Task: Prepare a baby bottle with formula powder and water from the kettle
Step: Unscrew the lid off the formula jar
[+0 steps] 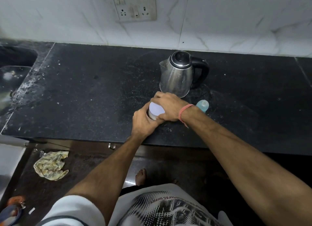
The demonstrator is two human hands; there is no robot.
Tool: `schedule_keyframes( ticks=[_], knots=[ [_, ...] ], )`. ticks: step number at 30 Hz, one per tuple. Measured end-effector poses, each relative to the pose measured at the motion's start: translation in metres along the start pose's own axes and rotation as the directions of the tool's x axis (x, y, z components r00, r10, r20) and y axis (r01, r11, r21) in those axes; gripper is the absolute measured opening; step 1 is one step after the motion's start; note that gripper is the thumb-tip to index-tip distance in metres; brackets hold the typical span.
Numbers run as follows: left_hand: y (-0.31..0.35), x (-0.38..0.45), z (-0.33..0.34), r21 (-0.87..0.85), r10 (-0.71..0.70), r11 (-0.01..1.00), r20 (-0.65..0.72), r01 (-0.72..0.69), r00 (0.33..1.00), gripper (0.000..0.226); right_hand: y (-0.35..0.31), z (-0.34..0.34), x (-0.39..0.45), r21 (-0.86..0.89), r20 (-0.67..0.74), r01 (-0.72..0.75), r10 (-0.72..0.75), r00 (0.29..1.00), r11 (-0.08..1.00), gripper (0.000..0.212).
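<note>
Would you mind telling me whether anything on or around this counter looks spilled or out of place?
Yes. White splashes or residue streak the counter beside the sink, and specks dot its surface. A crumpled cloth lies on the floor below. The kettle stands upright, without a visible base or cord.

Both arms reach forward, left hand (143, 122) and right hand (167, 105) with fingers curled, touching.

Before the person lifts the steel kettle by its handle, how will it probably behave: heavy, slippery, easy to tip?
The kettle looks stiff, being metal with a rigid black handle. Its base is wider than its lid, so it probably resists tipping on the counter. The shiny body may be slippery; weight depends on water inside, which is hidden.
</note>
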State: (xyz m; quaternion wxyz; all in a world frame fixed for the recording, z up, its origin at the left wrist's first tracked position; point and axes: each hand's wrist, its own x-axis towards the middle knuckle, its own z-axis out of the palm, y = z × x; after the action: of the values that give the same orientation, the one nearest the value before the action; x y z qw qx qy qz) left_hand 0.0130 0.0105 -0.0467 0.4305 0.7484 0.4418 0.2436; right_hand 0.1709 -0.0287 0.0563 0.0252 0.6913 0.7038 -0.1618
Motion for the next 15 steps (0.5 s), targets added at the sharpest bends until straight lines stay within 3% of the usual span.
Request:
schedule_keyframes(
  ticks=[5,10,15],
  knots=[
    [-0.003,0.000,0.003,-0.042,-0.027,0.999,0.009,0.027,1.000,0.079,-0.010,-0.001,0.005,0.019,0.070,-0.039,0.038,0.997,0.999,0.071],
    [-0.004,0.001,0.001,-0.045,-0.031,0.999,0.022,0.031,0.999,0.089,-0.017,0.003,0.003,0.011,-0.086,-0.237,0.237,0.968,0.971,0.082],
    [-0.006,0.001,0.001,-0.067,-0.035,0.997,0.027,0.036,0.999,0.094,-0.016,0.002,0.005,-0.062,-0.101,-0.196,0.189,0.977,0.979,0.061]
  ],
)
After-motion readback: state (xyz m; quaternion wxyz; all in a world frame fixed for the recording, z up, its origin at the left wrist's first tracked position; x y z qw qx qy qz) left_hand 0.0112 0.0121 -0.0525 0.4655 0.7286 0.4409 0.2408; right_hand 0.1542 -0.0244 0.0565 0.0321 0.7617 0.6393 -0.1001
